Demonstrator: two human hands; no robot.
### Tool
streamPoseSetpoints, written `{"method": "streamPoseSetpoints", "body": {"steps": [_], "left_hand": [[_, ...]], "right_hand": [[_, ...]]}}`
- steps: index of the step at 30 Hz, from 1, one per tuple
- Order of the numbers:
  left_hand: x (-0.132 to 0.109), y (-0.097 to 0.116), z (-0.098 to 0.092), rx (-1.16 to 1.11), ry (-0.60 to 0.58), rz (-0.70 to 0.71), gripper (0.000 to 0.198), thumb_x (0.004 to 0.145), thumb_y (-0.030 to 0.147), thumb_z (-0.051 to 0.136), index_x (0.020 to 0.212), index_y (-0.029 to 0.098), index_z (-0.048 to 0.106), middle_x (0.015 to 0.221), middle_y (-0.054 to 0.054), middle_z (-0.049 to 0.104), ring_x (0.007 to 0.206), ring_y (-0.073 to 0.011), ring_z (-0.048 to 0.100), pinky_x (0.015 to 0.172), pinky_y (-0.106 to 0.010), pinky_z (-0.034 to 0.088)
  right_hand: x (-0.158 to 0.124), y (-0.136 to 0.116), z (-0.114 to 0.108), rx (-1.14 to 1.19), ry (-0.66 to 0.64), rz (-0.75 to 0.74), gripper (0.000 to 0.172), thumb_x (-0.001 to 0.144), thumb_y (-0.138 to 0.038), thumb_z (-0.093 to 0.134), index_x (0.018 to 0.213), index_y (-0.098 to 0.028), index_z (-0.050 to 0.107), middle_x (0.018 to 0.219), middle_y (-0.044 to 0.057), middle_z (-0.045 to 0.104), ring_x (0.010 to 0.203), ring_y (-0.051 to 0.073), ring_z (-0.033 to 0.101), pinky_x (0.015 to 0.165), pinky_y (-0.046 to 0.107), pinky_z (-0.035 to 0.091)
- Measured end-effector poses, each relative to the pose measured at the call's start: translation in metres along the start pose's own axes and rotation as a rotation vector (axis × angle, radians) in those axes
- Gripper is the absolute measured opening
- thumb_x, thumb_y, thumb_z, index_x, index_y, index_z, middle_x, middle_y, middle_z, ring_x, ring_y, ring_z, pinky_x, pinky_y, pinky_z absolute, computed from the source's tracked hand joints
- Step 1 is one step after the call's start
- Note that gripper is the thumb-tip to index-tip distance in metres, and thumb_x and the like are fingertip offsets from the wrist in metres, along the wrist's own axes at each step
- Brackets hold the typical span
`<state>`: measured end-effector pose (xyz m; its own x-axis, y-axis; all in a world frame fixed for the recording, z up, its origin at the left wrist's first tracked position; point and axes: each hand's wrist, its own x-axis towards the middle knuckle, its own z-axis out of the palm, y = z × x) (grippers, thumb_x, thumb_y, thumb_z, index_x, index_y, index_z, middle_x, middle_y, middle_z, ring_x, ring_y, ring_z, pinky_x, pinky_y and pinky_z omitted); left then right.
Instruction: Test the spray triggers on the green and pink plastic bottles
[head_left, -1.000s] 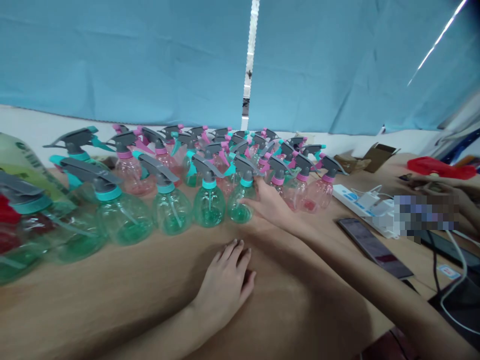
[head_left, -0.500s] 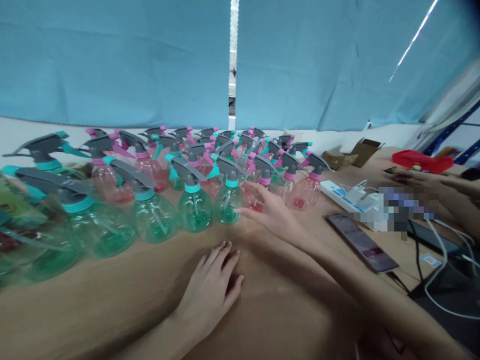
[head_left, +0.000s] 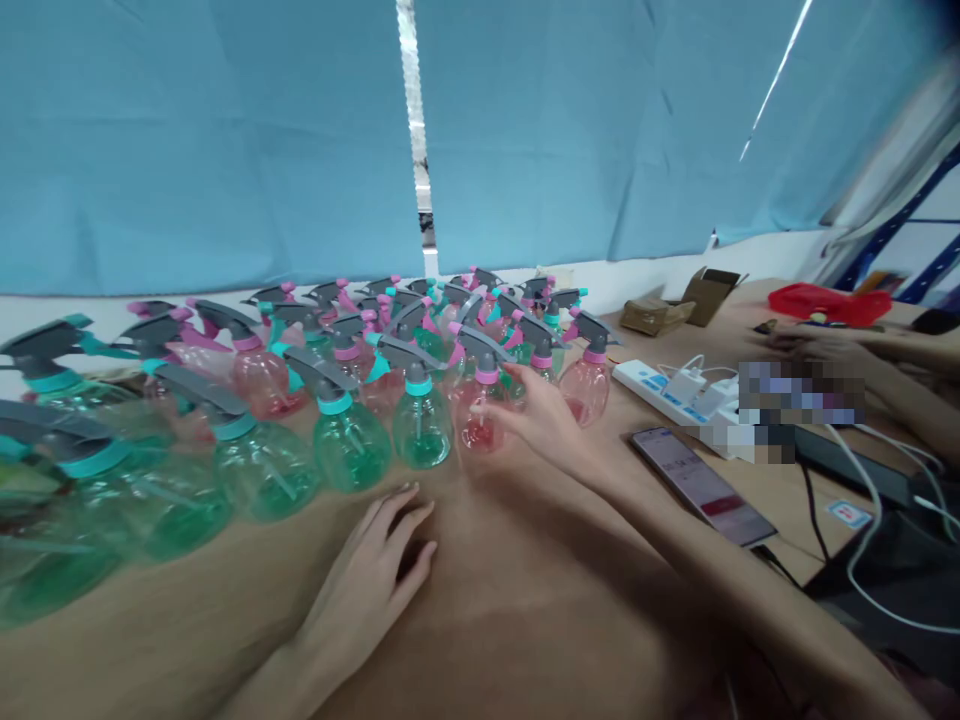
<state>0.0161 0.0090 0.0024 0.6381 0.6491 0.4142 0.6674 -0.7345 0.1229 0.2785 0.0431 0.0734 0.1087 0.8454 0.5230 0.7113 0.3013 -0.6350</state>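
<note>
On the table [head_left: 517,605], our right hand [head_left: 546,412] curves round the front pink bottle [head_left: 474,430], seemingly adjusting it, grip unclear; our left hand [head_left: 366,560] lies open. Shifting that bottle needs a firm hold.

Phone [head_left: 701,487] digits, small card [head_left: 850,514] print: too blurred to read.

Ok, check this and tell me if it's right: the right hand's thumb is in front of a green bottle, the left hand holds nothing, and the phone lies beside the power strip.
One fix: the bottle behind the right hand's thumb is pink, as the head view shows. The left hand holds nothing, and the phone lies beside the power strip.
</note>
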Motion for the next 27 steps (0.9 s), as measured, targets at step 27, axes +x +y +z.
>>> {"method": "streamPoseSetpoints", "body": {"steps": [27], "left_hand": [[0.019, 0.045, -0.006, -0.631, -0.049, -0.173, 0.092, 0.073, 0.041, 0.071, 0.147, 0.027, 0.018, 0.147, -0.014, 0.039, 0.130, -0.0356, 0.043, 0.099, -0.057, 0.041]], "right_hand": [[-0.082, -0.065, -0.037, -0.185, -0.300, -0.028, 0.048, 0.074, -0.061, 0.065, 0.102, -0.022, 0.064, 0.100, 0.008, 0.069, 0.100, 0.030, 0.063, 0.082, 0.044, 0.050]]}}
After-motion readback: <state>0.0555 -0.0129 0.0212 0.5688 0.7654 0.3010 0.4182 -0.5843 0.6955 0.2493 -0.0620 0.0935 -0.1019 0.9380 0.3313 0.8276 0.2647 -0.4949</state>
